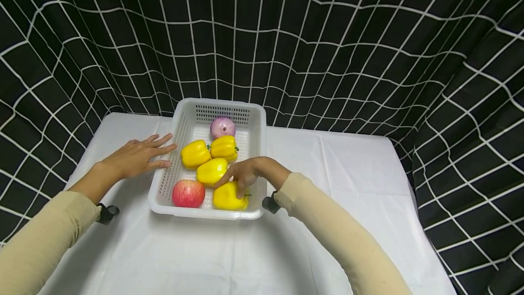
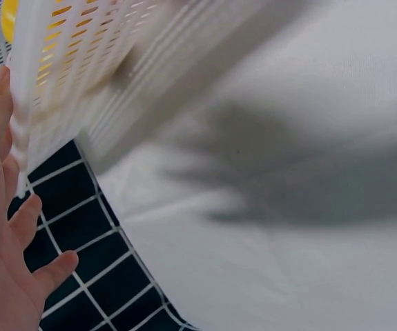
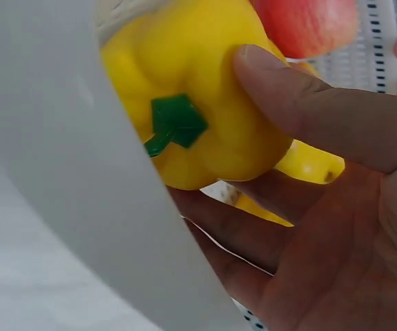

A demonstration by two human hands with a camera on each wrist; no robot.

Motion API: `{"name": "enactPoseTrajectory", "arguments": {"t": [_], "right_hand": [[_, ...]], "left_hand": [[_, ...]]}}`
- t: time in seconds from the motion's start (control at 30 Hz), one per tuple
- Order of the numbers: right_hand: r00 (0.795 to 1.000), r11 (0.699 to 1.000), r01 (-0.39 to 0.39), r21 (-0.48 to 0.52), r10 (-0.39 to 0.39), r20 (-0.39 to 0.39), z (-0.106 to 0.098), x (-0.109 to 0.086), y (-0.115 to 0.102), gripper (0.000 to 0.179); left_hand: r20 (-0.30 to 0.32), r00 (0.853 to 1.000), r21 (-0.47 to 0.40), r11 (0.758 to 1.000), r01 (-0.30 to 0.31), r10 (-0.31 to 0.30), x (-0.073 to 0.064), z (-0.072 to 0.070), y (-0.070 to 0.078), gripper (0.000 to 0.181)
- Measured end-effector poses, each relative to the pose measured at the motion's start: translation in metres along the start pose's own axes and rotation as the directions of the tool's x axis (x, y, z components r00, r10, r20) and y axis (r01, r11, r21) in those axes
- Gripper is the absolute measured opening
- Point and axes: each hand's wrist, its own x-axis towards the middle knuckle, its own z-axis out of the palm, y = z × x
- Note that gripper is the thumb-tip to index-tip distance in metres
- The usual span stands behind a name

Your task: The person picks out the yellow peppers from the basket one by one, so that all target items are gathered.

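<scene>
My right hand [image 1: 244, 174] reaches into a white plastic basket [image 1: 262, 144] and grips a yellow bell pepper [image 1: 226, 196] in the near right corner. In the right wrist view the thumb lies on one side of that pepper [image 3: 198, 69], with fingers on the other, and its green stem faces the camera. My left hand [image 1: 141, 156] rests its spread, straight fingers on the basket's left rim. The left wrist view has those fingertips right at the rim [image 2: 22, 103]. Beside the gripped pepper lie a red apple [image 1: 188, 193] and another yellow pepper [image 1: 211, 171].
Farther back in the basket sit two more yellow peppers, one on the left [image 1: 194, 154] and one on the right [image 1: 224, 147]. A purple onion [image 1: 223, 127] is near the back wall. A white cloth [image 1: 335, 185] covers the table, and black grid-patterned curtains [image 1: 286, 35] surround it.
</scene>
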Motion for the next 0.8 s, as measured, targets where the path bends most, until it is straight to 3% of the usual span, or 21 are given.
{"name": "enactPoseTrajectory", "arguments": {"t": [0.3, 0.57, 0.8], "right_hand": [[0.998, 0.999, -0.004, -0.035, 0.002, -0.059, -0.015, -0.028, -0.001, 0.068], [0.996, 0.995, 0.031, -0.098, -0.04, -0.085, -0.03, -0.05, 0.0, 0.068], [0.986, 0.997, 0.05, -0.064, -0.06, -0.154, -0.043, -0.068, 0.005, 0.069]], "left_hand": [[0.002, 1.0, -0.016, 1.0, -0.012, 0.012, -0.001, -0.001, 0.002, 0.065], [-0.014, 0.999, 0.034, 0.998, -0.044, 0.044, 0.002, 0.0, 0.001, 0.062], [-0.03, 0.998, 0.056, 0.997, -0.054, 0.056, 0.001, 0.0, -0.001, 0.064]]}}
